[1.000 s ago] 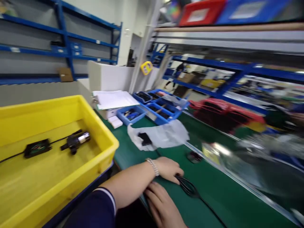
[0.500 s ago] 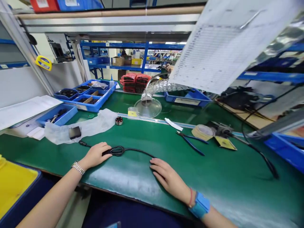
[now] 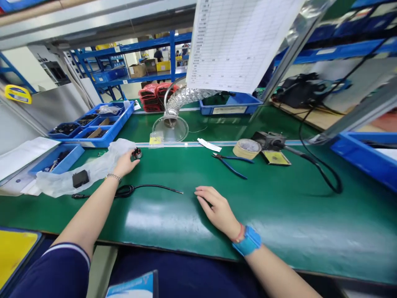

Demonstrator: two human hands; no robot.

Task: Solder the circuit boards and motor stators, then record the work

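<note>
My left hand (image 3: 124,164) reaches over the bench with its thumb spread from its fingers, right at a small round metal part with a dark top (image 3: 137,153). The fingertips are partly hidden beside it; a firm hold does not show. Under my left forearm lies a black cable (image 3: 124,191), looped in the middle, its thin bare end pointing right. My right hand (image 3: 217,210) rests near that end, fingers loosely extended and apart from the cable. A black square block (image 3: 80,179) sits on a white sheet of wrapping (image 3: 58,182) to the left.
Blue-handled pliers (image 3: 232,165), a tape roll (image 3: 247,148) and a white tube (image 3: 209,145) lie beyond my right hand. A fume-hood funnel (image 3: 170,128) stands mid-bench. Blue bins (image 3: 114,128) are at the left, another blue bin (image 3: 366,157) at the right. A printed sheet (image 3: 229,45) hangs above.
The view has swung right from the yellow crate to the bench. My left hand has let go of the cable and moved forward to the round part. My right hand has come off the cable's end.
</note>
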